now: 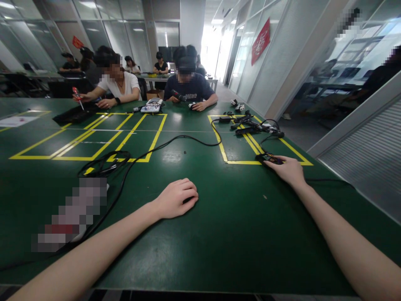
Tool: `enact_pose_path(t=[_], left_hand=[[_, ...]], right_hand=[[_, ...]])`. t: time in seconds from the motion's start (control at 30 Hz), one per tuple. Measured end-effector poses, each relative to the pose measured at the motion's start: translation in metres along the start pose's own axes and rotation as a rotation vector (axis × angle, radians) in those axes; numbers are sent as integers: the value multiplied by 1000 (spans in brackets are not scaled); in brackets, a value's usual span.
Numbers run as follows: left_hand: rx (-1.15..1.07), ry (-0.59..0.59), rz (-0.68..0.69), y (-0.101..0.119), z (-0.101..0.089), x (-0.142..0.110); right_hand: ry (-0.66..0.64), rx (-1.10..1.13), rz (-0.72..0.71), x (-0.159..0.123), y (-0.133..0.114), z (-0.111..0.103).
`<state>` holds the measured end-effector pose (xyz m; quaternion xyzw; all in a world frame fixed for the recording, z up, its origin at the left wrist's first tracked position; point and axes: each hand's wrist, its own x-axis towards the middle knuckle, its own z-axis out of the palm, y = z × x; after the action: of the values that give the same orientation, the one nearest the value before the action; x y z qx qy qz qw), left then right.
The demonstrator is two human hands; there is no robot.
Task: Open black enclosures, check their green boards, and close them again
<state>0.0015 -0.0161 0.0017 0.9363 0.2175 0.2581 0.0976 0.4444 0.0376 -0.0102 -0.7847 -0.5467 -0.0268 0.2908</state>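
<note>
My left hand (178, 198) rests on the green tabletop (219, 234), its fingers loosely curled under and nothing visible in them. A dark gap shows between thumb and forefinger. Further right and forward, my right hand (288, 169) grips a small black device with an exposed circuit board (270, 158). The device lies low at the front edge of the right yellow-taped area, partly covered by my fingers. A tangle of black cables and adapters (247, 125) sits just beyond it.
A coiled black cable (106, 164) lies left, near a blurred-out pale power strip (75, 213). One long cable (184, 136) crosses the table. Opposite, a person in white (123, 88) holds a screwdriver (78, 98) over a black tray (73, 117); another person in dark (191, 88) handles small parts.
</note>
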Motion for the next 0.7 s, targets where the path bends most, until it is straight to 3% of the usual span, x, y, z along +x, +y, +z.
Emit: enact_pose_path(t=[0.1, 0.2, 0.3, 0.43, 0.53, 0.7], left_hand=[[12, -1, 4, -1, 1, 0], [28, 12, 0, -1, 2, 0], [37, 98, -12, 2, -1, 1], [-36, 170, 36, 4, -4, 2], [-101, 98, 70, 4, -5, 3], [-31, 17, -74, 3, -3, 4]], right_hand=[[-113, 83, -59, -20, -37, 11], [-245, 270, -319, -54, -83, 19], [-430, 454, -620, -95, -122, 22], [-619, 600, -926, -136, -152, 17], [-632, 630, -959, -145, -158, 14], [-528, 648, -916, -139, -155, 15]])
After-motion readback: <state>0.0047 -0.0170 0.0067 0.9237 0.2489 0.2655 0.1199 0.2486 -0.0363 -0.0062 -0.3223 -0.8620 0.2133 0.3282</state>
